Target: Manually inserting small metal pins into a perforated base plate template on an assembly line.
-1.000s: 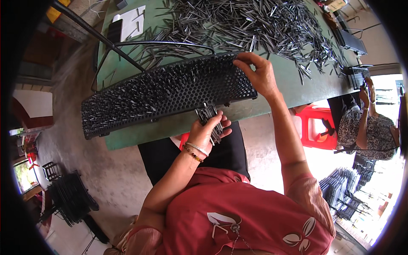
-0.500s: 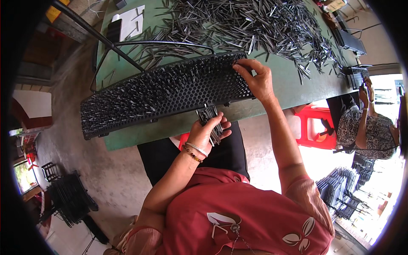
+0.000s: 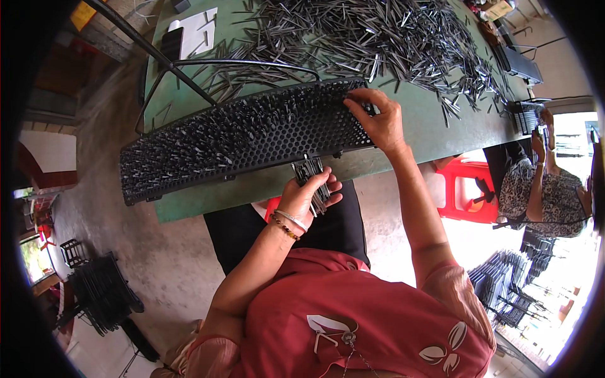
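The black perforated tray (image 3: 246,138) lies lengthwise along the near edge of the green desk (image 3: 435,135), its holes largely filled with thin dark metal pins. My right hand (image 3: 378,120) rests on its right end, fingers (image 3: 354,108) narrowed and pressed to the tray's top edge; whether they pinch a pin I cannot tell. My left hand (image 3: 305,195) sits just below the tray's near edge, off the desk, fingers curled around a small bundle of pins (image 3: 313,176) that fans upward toward the tray.

Beyond my right fingers the desk is heaped with loose pins (image 3: 378,44), spreading far to the right. Above the tray's left half a dark metal frame (image 3: 189,69) crosses the desk, with a white sheet of paper (image 3: 200,28) past it.

Below my left fingers is bare grey concrete floor (image 3: 157,252). To the right of my right forearm stands a red plastic stool (image 3: 469,192), and further right another person (image 3: 535,195) sits in patterned clothing. More black trays (image 3: 101,293) are stacked on the floor far left.
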`<action>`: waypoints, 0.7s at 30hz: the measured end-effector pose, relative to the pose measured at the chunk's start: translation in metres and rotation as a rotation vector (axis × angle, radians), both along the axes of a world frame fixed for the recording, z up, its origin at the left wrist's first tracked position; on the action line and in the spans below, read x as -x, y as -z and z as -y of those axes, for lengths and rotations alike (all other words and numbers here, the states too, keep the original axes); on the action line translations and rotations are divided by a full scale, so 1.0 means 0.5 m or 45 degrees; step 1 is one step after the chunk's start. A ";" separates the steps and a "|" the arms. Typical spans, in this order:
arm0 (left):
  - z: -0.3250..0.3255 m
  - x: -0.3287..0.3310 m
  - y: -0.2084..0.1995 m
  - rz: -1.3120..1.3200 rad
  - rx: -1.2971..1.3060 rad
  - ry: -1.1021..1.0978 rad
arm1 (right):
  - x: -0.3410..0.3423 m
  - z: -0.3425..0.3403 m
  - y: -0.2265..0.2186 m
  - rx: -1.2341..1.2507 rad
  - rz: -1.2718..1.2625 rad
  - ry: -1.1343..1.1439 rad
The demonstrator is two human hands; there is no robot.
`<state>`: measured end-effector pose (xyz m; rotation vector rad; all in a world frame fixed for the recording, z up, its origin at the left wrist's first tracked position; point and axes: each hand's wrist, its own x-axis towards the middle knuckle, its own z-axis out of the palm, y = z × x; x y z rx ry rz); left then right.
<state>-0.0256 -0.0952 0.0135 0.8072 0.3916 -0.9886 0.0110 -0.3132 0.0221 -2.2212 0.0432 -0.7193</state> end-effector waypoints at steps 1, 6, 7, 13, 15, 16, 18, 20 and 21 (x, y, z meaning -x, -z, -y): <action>0.000 0.000 0.000 -0.004 0.002 0.002 | 0.000 -0.002 0.000 -0.070 -0.034 0.016; 0.000 -0.001 0.003 0.004 0.013 0.015 | -0.005 -0.002 -0.007 0.117 0.066 -0.083; 0.001 -0.001 0.001 0.009 0.016 0.026 | -0.006 -0.001 -0.009 0.310 0.116 -0.150; 0.001 -0.004 0.006 0.058 0.056 0.044 | -0.007 -0.004 -0.003 0.351 0.089 -0.073; -0.001 -0.004 0.005 0.066 0.043 0.039 | -0.005 -0.007 -0.008 0.333 0.081 -0.048; -0.001 -0.004 0.004 0.075 0.029 0.034 | -0.003 -0.009 -0.010 0.315 0.074 -0.021; 0.001 -0.004 -0.013 0.098 -0.016 0.024 | 0.003 -0.014 -0.011 0.316 0.098 -0.004; 0.002 -0.004 -0.018 0.123 -0.062 0.013 | 0.003 -0.015 -0.010 0.316 0.123 0.013; 0.001 -0.005 -0.017 0.115 -0.053 0.017 | 0.002 -0.014 -0.008 0.291 0.119 0.041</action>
